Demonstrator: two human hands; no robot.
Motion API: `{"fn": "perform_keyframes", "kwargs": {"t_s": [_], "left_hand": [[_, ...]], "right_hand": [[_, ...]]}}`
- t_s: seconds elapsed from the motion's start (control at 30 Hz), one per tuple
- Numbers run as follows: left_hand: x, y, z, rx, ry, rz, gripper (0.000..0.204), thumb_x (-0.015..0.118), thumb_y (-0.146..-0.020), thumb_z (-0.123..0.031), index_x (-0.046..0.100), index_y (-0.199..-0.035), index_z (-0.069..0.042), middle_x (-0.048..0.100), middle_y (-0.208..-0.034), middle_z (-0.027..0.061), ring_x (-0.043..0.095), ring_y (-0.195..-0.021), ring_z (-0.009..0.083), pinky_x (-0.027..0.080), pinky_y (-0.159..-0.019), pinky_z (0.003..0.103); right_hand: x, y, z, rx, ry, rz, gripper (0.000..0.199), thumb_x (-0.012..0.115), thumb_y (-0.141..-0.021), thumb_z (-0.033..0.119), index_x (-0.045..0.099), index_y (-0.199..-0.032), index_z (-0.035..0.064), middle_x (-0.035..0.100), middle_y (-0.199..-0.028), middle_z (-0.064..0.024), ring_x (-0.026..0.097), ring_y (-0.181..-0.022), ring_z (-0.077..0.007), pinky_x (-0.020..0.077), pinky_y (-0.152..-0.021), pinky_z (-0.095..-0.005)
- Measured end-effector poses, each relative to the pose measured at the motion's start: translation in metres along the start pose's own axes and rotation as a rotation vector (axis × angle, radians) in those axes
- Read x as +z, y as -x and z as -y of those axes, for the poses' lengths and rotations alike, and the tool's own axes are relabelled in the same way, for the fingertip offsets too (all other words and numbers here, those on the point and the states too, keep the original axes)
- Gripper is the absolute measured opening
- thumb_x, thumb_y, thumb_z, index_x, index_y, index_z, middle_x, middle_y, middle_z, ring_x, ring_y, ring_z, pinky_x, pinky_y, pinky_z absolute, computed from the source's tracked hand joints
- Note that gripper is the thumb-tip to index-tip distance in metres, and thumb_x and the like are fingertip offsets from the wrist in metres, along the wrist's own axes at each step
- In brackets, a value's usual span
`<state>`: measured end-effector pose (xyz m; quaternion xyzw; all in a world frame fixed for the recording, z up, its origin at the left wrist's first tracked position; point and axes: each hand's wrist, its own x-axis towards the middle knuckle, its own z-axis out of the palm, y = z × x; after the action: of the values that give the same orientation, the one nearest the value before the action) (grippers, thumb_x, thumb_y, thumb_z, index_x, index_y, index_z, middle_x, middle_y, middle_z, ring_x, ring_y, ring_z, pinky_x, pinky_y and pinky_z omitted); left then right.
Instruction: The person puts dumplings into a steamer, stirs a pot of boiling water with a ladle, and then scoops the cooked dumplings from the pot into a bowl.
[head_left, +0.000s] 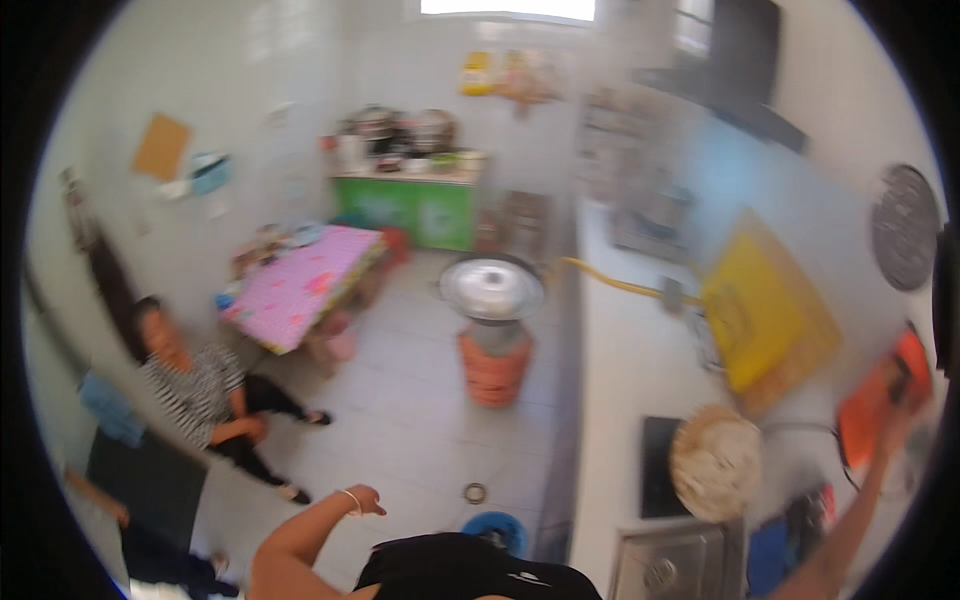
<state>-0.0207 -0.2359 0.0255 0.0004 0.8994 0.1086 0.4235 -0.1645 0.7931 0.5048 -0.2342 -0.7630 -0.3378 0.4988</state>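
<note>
My right arm stretches out along the counter. At its end my right hand point(897, 425), smeared by motion, is at an orange, flat-looking thing point(872, 405) with a dark patch, against the right wall. Whether the fingers grip it cannot be made out. My left hand point(366, 499), with a bracelet at the wrist, hangs over the floor beside my body, its fingers loosely apart and nothing visible in them. Nearest my right forearm on the counter are a round woven basket point(717, 462) with a pale content and a blue item point(768, 557).
A metal sink point(660, 575) is set into the counter point(605, 400). A lidded pan point(492, 288) stands on an orange stove point(496, 365). A blue bucket point(497, 530) is by my feet. A seated person point(205, 395) is left, near a pink-topped table point(305, 285).
</note>
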Motion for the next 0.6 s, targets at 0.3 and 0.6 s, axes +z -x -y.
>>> {"fn": "perform_keyframes", "kwargs": {"t_s": [0.3,0.6], "left_hand": [[-0.384,0.276,-0.45,1.417,-0.125,-0.494,0.084,0.065,-0.08,-0.02,0.015,-0.148,-0.019,0.059,-0.079,0.0087,0.054,-0.07,0.0213,0.046,-0.067,0.033],[-0.296,0.189,-0.409,1.298,-0.696,-0.442,0.058,0.062,-0.081,-0.035,0.045,-0.13,-0.008,0.057,-0.082,0.0127,0.057,-0.075,0.0303,0.046,-0.064,0.042]], "right_hand": [[-0.138,-0.004,0.096,0.182,-0.083,0.252,0.038,0.041,-0.089,0.015,0.056,-0.123,0.0222,0.041,-0.132,-0.0236,0.048,-0.112,-0.0327,0.0487,-0.079,-0.0426],[-0.165,0.027,0.096,0.017,-0.183,-0.029,0.036,0.054,-0.078,0.003,0.055,-0.114,0.0004,0.062,-0.087,-0.0123,0.057,-0.086,-0.0284,0.0489,-0.073,-0.0367]]}}
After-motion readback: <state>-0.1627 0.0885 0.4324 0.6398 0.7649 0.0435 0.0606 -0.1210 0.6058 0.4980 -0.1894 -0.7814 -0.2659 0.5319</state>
